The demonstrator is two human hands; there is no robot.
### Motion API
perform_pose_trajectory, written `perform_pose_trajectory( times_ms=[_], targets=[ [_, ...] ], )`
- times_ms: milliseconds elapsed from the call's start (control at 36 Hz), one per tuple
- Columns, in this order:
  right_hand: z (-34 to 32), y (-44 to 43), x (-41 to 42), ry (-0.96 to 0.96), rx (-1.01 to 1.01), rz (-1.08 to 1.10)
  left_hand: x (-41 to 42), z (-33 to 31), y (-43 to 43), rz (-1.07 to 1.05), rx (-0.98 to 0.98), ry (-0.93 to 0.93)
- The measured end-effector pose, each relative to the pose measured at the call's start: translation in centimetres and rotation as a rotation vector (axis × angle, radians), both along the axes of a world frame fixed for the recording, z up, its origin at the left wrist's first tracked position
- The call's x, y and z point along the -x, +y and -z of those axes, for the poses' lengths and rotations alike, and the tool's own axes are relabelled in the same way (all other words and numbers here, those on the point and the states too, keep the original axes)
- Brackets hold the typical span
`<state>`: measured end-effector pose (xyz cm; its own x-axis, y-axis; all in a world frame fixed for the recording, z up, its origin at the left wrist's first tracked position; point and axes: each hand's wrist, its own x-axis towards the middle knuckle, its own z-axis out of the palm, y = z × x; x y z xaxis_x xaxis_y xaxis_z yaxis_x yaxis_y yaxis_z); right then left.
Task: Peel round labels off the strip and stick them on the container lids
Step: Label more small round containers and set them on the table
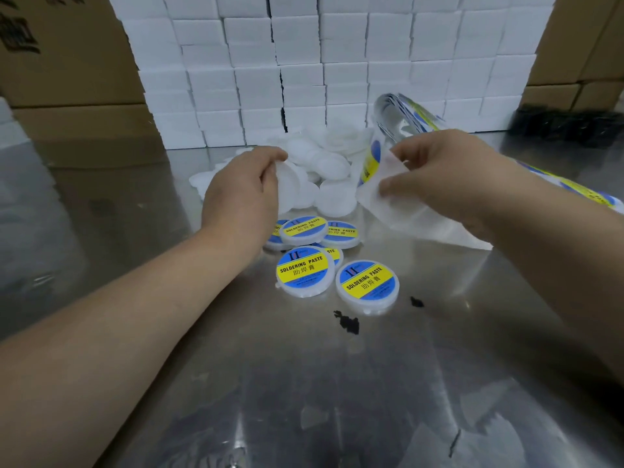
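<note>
While the left hand (236,194) grips a blank white lid (288,184) by its edge with curled fingers, the right hand (439,173) pinches the bare white backing of the label strip (405,214) between thumb and fingers. The next round label (369,163) sits on the strip just left of the right fingertips, between the two hands. It is close to the right hand and a short gap right of the held lid, so the lid likely has to travel right to meet it.

The strip's long axis runs from its loose tail near the right wrist, up and away from the person, then arches back over to the right.

Labelled lids (304,275) lie flat in a cluster on the steel table (337,383), nearer than both hands. Each blue disc carries a yellow band reading "SOLDERING PASTE" above 助焊膏; the smaller print is too fine to read. A pile of unlabelled lids (332,165) lies just beyond the hands, in front of stacked white foam boxes (304,62).
</note>
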<state>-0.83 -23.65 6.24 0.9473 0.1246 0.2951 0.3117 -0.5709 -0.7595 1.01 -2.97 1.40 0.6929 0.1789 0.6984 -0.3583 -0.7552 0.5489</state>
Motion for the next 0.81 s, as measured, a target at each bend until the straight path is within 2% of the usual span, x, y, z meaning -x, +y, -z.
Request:
perform_pose_trajectory(
  times_ms=[194, 306, 528, 806],
  targets=[
    [0.3, 0.3, 0.5, -0.104, 0.132, -0.098, 1.8, -1.0, -1.6, 0.147, 0.037, 0.101],
    [0.4, 0.7, 1.1, -0.137, 0.229, -0.168, 2.7, -1.2, -2.5, 0.177, -0.055, 0.125],
    [1.0, 1.3, 1.0, -0.106, 0.156, -0.245, 3.5, -1.2, -3.4, 0.220, -0.083, 0.172],
    [1.5, 1.8, 0.8, -0.065, 0.024, -0.276, 3.9, -1.3, -3.5, 0.111, -0.342, 0.103]
  ],
)
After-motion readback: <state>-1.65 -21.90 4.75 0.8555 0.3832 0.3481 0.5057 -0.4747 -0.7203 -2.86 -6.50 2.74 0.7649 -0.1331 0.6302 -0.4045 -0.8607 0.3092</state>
